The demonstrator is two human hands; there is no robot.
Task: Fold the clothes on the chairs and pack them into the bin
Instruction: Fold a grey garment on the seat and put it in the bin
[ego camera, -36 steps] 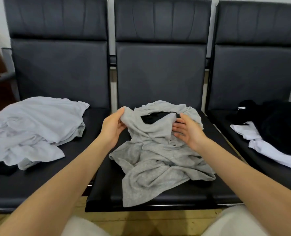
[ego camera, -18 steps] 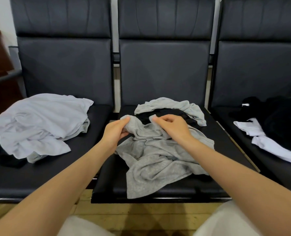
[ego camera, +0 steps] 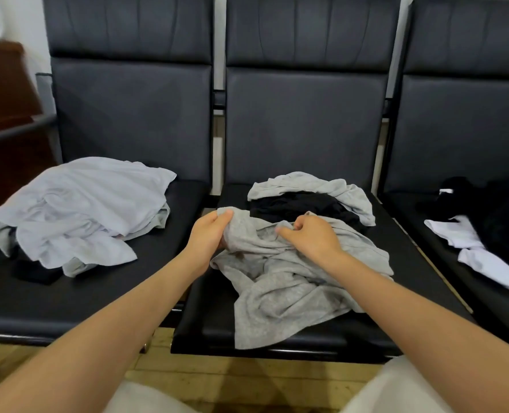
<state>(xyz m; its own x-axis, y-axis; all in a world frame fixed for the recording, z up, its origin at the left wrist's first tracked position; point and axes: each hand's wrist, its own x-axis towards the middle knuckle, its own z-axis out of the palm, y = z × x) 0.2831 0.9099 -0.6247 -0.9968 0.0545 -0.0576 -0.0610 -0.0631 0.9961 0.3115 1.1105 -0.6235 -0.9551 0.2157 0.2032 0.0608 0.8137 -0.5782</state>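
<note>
Grey marl knit garment (ego camera: 289, 278), crumpled, lies on the middle black padded seat (ego camera: 205, 308), its length running from the grip toward the seat's front edge. No legible label or writing. Left hand (ego camera: 210, 234) grips a bunched top edge, fingers curled round the cloth. Right hand (ego camera: 310, 238), just beside it, pinches a fold with curled fingers. Beyond the grip lies a black garment (ego camera: 301, 205).
</note>
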